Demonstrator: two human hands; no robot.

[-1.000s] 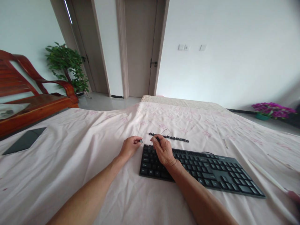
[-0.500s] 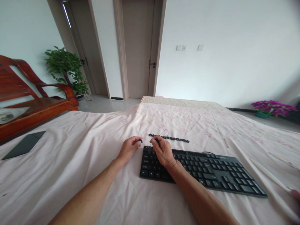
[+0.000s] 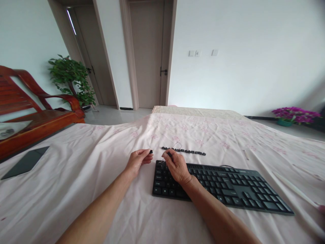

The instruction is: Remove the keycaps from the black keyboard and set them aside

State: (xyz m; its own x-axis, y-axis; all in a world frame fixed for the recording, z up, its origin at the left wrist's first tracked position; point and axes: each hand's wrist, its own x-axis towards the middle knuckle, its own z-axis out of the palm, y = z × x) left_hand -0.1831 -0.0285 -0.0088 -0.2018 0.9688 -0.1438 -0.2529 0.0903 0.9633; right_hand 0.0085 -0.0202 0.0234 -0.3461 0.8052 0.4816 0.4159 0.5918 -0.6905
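A black keyboard lies on the pale pink sheet in front of me. My left hand is just left of the keyboard's top left corner, fingers pinched on a small black keycap. My right hand hovers over the keyboard's left end, closed on a thin wire keycap puller whose loop sticks up past the fingers. Behind the keyboard a row of several loose black keycaps lies on the sheet.
A dark flat tablet lies at the far left of the sheet. A red wooden bench and a potted plant stand to the left, purple flowers at the right. A white stick lies right of the keyboard.
Both hands have lifted slightly, the left raising the keycap off the sheet. The camera has tilted a little, shifting the scene.
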